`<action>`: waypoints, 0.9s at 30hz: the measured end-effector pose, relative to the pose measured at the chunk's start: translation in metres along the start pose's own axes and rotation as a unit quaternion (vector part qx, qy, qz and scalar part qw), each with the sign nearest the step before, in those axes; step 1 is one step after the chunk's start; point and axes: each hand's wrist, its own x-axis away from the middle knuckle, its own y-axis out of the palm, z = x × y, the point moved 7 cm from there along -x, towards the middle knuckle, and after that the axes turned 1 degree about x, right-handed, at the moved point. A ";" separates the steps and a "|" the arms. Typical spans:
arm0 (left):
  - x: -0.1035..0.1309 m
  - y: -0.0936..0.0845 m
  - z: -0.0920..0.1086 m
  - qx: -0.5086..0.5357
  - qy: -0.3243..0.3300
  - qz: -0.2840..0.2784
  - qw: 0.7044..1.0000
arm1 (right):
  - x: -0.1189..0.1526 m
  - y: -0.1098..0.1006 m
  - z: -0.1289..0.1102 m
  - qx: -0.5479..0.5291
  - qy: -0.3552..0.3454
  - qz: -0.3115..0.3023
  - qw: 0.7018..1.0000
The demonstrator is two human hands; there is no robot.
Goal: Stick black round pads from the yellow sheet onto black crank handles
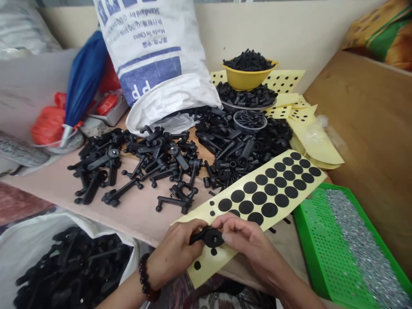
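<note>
My left hand, with a dark bead bracelet at the wrist, is closed on a black plastic part with a round flat end. At the right edge of that round end, my right hand has its fingers pressed together; whether anything small is between them is hidden. Below both hands lies a yellow sheet bearing rows of round black stickers. Part of the sheet is covered by the hands.
Black arm parts are piled on the table. A green basket of small metal pieces stands right. A white sack of black parts is lower left. Behind are a yellow bowl and a large sack.
</note>
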 end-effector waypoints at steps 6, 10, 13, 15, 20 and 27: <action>-0.005 0.011 -0.009 0.172 -0.056 -0.063 0.981 | 0.000 -0.005 0.006 -0.004 -0.005 0.013 1.000; -0.008 0.011 -0.011 0.198 -0.055 -0.059 0.977 | -0.002 -0.008 0.010 0.009 -0.004 0.020 1.000; -0.008 0.012 -0.012 0.192 -0.053 -0.058 0.978 | -0.003 -0.008 0.011 0.004 -0.002 0.027 1.000; -0.007 0.012 -0.012 0.189 -0.054 -0.059 0.979 | -0.003 -0.008 0.011 0.005 -0.006 0.030 1.000; -0.006 0.012 -0.011 0.185 -0.045 -0.061 0.980 | -0.005 -0.008 0.012 0.020 -0.010 0.031 0.999; -0.006 0.009 -0.008 0.179 -0.048 -0.057 0.981 | -0.005 -0.007 0.011 0.036 -0.017 0.027 0.999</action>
